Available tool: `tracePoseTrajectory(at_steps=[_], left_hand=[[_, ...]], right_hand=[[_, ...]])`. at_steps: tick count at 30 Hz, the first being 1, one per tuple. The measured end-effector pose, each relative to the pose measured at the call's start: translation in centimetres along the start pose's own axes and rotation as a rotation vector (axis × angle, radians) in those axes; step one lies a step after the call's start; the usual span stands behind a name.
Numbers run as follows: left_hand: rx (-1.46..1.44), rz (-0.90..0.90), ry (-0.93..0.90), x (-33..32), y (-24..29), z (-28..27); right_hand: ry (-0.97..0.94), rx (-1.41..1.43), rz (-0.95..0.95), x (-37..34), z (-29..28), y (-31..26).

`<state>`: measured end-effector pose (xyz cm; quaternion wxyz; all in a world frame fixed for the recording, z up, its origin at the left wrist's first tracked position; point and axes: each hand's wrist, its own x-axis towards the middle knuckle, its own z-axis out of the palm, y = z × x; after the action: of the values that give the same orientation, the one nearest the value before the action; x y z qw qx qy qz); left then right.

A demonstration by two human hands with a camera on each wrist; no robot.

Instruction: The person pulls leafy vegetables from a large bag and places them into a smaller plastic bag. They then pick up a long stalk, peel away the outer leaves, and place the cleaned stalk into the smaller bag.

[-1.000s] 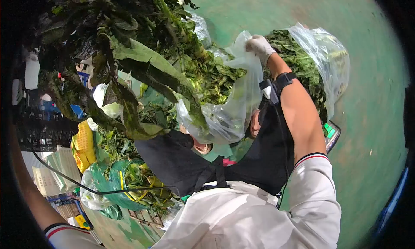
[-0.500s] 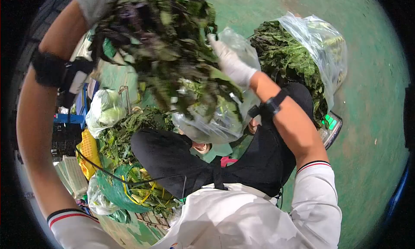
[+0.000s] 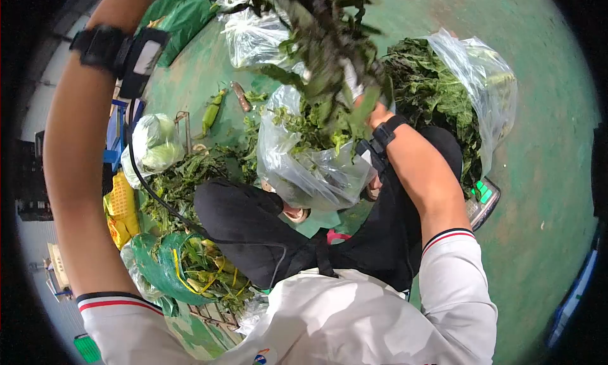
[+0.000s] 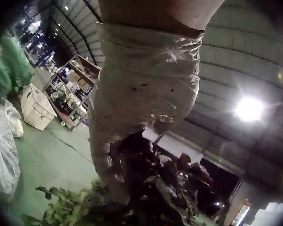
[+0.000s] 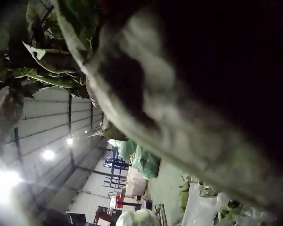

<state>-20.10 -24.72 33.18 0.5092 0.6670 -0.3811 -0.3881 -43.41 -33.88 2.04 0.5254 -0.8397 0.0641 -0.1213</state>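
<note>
A large bunch of dark green leaves [image 3: 329, 42] hangs at the top of the head view, above an open clear plastic bag [image 3: 285, 165] with greens inside. In the left wrist view, the gloved left hand [image 4: 144, 84] grips the bunch's dark leaves [image 4: 151, 183], fingers curled round them. The gloved right hand [image 3: 351, 80] is at the bunch's right side, mostly covered by leaves, so its fingers are hidden. In the right wrist view a blurred glove [image 5: 155, 94] fills much of the picture, with leaves [image 5: 47, 70] at its upper left.
A second clear bag [image 3: 491, 86] of leafy greens lies at the right, beside a scale [image 3: 484, 203]. On the left are loose leaves [image 3: 180, 191], a bagged cabbage [image 3: 158, 146] and a green bundle [image 3: 171, 267]. A brown-handled object [image 3: 240, 97] lies on the floor.
The bunch has swung from the upper left towards the right, uncovering the bag and floor. The left arm has come into fuller view; the right hand has left the bag's rim and moved in among the leaves.
</note>
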Motion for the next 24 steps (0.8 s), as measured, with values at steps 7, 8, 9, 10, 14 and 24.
tracePoseTrajectory(at_steps=[7, 8, 9, 10, 14, 24], left_hand=[[0.799, 0.021, 0.080, -1.7, -13.8, -7.5], [0.943, -0.046, -0.087, -3.3, -16.5, -4.1], [0.873, -0.001, -0.145, -4.2, -20.3, -1.8], [0.800, 0.040, -0.206, -5.0, -24.1, 0.6], [0.869, 0.321, -0.099, -2.2, -31.0, 6.9], [-0.121, 0.447, -0.004, -1.2, -29.9, 8.9]], right_hand=[[-0.078, 0.583, -0.211, 6.5, -0.7, 5.3], [-0.089, 0.652, -0.254, 7.3, -0.7, 6.1], [-0.094, 0.696, -0.275, 7.6, -0.9, 6.7], [-0.050, 0.593, -0.193, 7.5, -1.3, 4.2], [0.128, 0.224, 0.058, 6.8, -1.8, -4.9], [0.237, 0.389, 0.165, 11.1, -1.9, -10.0]])
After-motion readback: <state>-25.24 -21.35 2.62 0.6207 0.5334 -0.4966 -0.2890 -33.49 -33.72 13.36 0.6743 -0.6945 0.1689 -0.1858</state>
